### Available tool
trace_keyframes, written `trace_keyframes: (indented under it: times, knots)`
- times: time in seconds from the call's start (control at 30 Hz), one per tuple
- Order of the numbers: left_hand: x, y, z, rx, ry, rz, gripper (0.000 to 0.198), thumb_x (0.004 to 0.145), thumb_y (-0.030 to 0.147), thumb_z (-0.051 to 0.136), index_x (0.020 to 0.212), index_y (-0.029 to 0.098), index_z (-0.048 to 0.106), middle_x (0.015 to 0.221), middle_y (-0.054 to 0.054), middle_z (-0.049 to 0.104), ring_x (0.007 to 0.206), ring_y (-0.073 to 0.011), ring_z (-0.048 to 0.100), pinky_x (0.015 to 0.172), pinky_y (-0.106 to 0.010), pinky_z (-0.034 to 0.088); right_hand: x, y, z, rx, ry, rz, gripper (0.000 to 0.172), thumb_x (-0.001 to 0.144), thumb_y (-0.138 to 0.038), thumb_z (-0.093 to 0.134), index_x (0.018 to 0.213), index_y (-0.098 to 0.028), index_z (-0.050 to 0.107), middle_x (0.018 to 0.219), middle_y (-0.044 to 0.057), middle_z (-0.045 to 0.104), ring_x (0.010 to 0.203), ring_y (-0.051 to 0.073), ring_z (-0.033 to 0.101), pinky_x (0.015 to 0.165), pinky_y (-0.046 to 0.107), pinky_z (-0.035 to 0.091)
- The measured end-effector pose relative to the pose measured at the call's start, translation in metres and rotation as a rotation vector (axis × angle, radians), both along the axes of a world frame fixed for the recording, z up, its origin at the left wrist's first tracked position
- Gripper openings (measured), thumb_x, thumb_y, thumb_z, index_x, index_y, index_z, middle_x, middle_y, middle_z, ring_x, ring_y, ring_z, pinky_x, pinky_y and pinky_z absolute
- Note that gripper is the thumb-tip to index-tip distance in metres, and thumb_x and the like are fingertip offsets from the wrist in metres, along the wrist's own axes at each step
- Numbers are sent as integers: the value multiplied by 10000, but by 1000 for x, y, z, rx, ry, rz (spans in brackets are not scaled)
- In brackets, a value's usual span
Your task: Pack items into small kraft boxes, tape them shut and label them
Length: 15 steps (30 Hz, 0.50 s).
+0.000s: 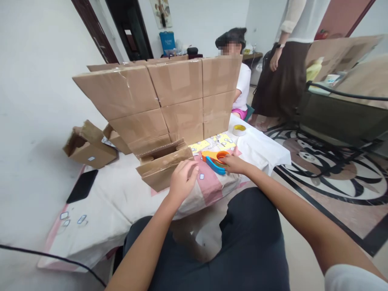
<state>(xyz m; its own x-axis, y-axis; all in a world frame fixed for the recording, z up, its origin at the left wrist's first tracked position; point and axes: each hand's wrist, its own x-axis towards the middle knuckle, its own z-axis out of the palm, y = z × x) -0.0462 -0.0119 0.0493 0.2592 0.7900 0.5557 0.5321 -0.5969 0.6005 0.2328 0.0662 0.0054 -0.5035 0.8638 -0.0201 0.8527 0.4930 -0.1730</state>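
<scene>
My right hand (pixel 235 162) is closed on an orange and blue tape dispenser (pixel 214 161), which rests low over the pink and white cloth. Just left of it, my left hand (pixel 182 180) has its fingers loosely apart, by the right front side of a small cardboard box (pixel 160 167). That box stands in front of me with its top flaps open. Behind it rises a stacked wall of taped cardboard boxes (pixel 182 83). I cannot tell whether my left fingertips press on the box.
A tape roll (pixel 239 129) lies near the table's right side, beyond yellow patterned sheets (pixel 222 141). A black phone-like slab (pixel 82 186) and an open box (pixel 91 145) are at left. One person (pixel 242 85) sits behind the stack; another (pixel 285 68) stands at right.
</scene>
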Motion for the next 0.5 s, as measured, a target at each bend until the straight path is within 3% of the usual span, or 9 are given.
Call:
trace_keyframes:
  times: [0.1, 0.3, 0.5]
  knots:
    - [2, 1, -3, 31, 44, -19, 202, 986, 298, 498, 1049, 213, 670, 1020, -59, 711, 1009, -222, 625, 913, -372, 478, 1, -7, 4, -51, 105, -42, 297, 937, -307, 468, 913, -129, 704, 917, 143, 708, 849, 248, 611, 910, 417, 388]
    - [2, 3, -6, 80, 73, -37, 191, 966, 289, 515, 1041, 225, 678, 1012, -61, 719, 995, -225, 635, 908, -374, 486, 13, -28, 38, -90, 765, -124, 226, 770, -414, 649, 748, -190, 648, 734, 12, 660, 751, 210, 577, 745, 315, 455]
    - [4, 0, -3, 254, 137, 30, 376, 912, 380, 619, 1257, 232, 619, 1307, -108, 638, 1202, -275, 572, 1028, -428, 429, 12, -59, 72, -236, 1208, -194, 329, 634, -444, 816, 826, -223, 665, 814, 16, 688, 815, 214, 612, 794, 336, 504]
